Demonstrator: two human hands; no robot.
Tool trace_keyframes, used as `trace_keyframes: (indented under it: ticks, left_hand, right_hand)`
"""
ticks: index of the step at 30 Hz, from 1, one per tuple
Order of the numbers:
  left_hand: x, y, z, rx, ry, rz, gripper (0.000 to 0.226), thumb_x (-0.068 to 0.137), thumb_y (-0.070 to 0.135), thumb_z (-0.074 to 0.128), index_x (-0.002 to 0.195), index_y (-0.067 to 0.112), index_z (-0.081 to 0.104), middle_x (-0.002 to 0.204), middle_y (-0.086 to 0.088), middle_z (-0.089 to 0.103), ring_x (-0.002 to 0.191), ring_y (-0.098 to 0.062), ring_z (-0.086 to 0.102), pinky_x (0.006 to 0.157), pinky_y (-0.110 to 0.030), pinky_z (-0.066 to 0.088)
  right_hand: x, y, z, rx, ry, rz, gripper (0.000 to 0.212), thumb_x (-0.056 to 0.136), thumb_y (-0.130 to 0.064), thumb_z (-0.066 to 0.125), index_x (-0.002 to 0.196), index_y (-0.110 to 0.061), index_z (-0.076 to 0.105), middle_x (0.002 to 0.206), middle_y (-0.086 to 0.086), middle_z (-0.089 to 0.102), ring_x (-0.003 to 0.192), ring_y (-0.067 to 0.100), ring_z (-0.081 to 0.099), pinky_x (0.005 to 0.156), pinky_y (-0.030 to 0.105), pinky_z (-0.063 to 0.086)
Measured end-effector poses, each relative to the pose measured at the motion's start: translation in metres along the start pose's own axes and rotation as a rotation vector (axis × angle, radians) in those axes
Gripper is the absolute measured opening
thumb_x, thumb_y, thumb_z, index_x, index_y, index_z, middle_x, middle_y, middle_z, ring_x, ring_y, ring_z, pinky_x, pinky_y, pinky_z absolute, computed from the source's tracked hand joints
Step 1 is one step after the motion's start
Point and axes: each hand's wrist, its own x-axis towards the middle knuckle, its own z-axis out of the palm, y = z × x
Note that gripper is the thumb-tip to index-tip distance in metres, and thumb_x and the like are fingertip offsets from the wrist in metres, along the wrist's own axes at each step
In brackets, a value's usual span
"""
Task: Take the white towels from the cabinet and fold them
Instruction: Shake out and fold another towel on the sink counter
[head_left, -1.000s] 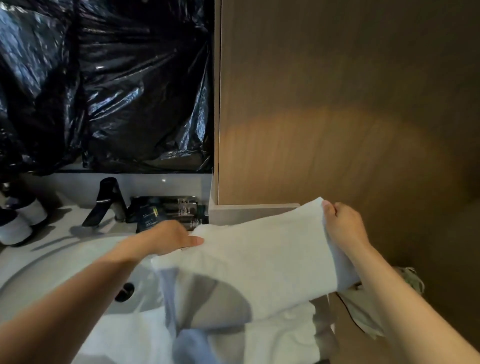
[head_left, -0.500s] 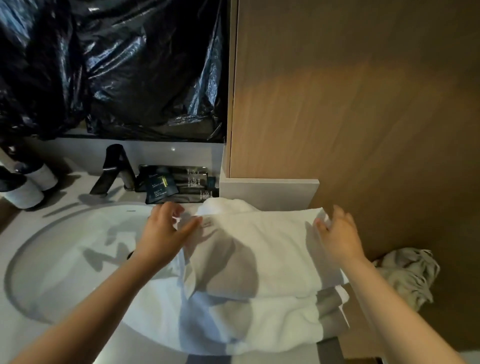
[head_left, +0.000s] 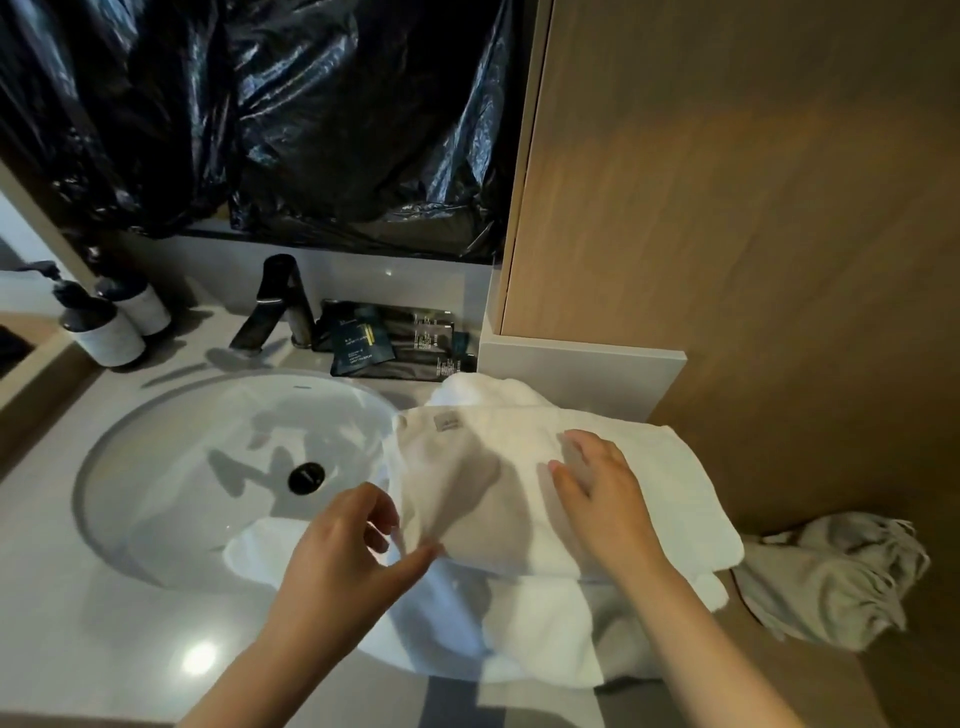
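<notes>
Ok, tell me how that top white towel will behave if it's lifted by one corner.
Probably floppy: the top white towel shows soft creases and rounded edges, so the fold would likely fall open. Likely light but bulky, judging by its thick layers. It probably won't slip; the right hand rests flat on it.
</notes>
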Motion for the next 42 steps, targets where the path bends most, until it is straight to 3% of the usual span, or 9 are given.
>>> trace_keyframes:
  ticks: [9,16,20,22,28,31,34,38,42]
  left_hand:
    - [0.003,-0.001,-0.004,-0.386,-0.001,-0.086,0.009,0.084,0.023,0.070,0.077,0.019,0.073,0.073,0.002,0.073,0.071,-0.009,0.068,0.069,-0.023,0.052]
    - [0.028,0.021,-0.018,-0.581,-0.239,-0.107,0.040,0.078,0.050,0.059,0.096,0.014,0.062,0.078,0.004,0.072,0.068,-0.005,0.066,0.059,-0.017,0.050]
    - [0.028,0.011,-0.023,-0.433,-0.407,-0.113,0.073,0.080,0.072,0.052,0.107,0.006,0.060,0.095,-0.017,0.067,0.087,-0.032,0.065,0.088,-0.052,0.049]
    - [0.024,0.003,-0.024,-0.438,-0.452,-0.164,0.080,0.077,0.068,0.058,0.100,-0.009,0.058,0.089,-0.025,0.063,0.079,-0.034,0.060,0.091,-0.056,0.046]
    - [0.017,-0.026,-0.019,-0.447,-0.343,-0.319,0.030,0.076,0.033,0.075,0.068,0.005,0.069,0.072,-0.015,0.070,0.073,-0.027,0.069,0.078,-0.036,0.059]
    - [0.017,-0.036,-0.012,-0.317,-0.404,-0.354,0.029,0.078,0.021,0.079,0.067,0.001,0.060,0.061,-0.006,0.062,0.064,-0.021,0.060,0.071,-0.034,0.052]
    - [0.027,-0.035,-0.009,-0.142,-0.405,-0.330,0.029,0.076,0.030,0.079,0.079,0.011,0.057,0.068,0.004,0.065,0.065,-0.013,0.060,0.066,-0.028,0.050]
    - [0.049,-0.025,-0.005,-0.284,-0.292,-0.421,0.050,0.077,0.055,0.069,0.106,0.018,0.054,0.096,-0.002,0.067,0.086,-0.018,0.067,0.076,-0.035,0.058]
    - [0.078,-0.017,0.012,-0.389,-0.158,-0.492,0.043,0.086,0.050,0.064,0.083,0.008,0.058,0.080,-0.007,0.061,0.072,-0.022,0.058,0.074,-0.042,0.056]
  right_hand:
    - [-0.009,0.007,0.003,0.028,-0.024,0.007,0.041,0.099,-0.030,0.052,0.138,-0.021,0.048,0.139,-0.002,0.049,0.127,0.015,0.046,0.099,0.018,0.029]
    - [-0.008,0.010,0.004,0.061,-0.033,0.031,0.040,0.099,-0.031,0.052,0.137,-0.020,0.049,0.137,-0.002,0.051,0.126,0.015,0.049,0.102,0.023,0.035]
    - [-0.007,0.014,0.004,0.082,-0.041,0.048,0.040,0.099,-0.032,0.051,0.137,-0.022,0.048,0.138,-0.003,0.050,0.128,0.015,0.048,0.105,0.027,0.038]
    - [-0.007,0.014,0.005,0.076,-0.043,0.054,0.040,0.099,-0.033,0.051,0.138,-0.024,0.048,0.139,-0.004,0.049,0.127,0.014,0.048,0.104,0.025,0.037]
    - [-0.005,0.016,0.005,0.060,-0.057,0.057,0.040,0.099,-0.033,0.051,0.138,-0.022,0.048,0.140,-0.004,0.049,0.126,0.014,0.049,0.104,0.027,0.039]
    - [-0.005,0.018,0.004,0.042,-0.064,0.056,0.038,0.099,-0.032,0.051,0.135,-0.020,0.051,0.139,-0.003,0.051,0.125,0.013,0.050,0.105,0.025,0.039]
    - [-0.005,0.018,0.004,0.025,-0.064,0.034,0.034,0.099,-0.031,0.051,0.131,-0.020,0.055,0.134,-0.004,0.053,0.113,0.005,0.048,0.096,0.015,0.033]
    - [-0.007,0.018,0.000,0.079,-0.042,0.011,0.028,0.099,-0.028,0.052,0.125,-0.021,0.059,0.126,-0.007,0.056,0.112,0.005,0.052,0.094,0.015,0.036]
    - [-0.010,0.023,-0.007,0.132,0.015,0.023,0.022,0.098,-0.025,0.055,0.118,-0.023,0.064,0.119,-0.008,0.059,0.110,0.010,0.057,0.098,0.025,0.044]
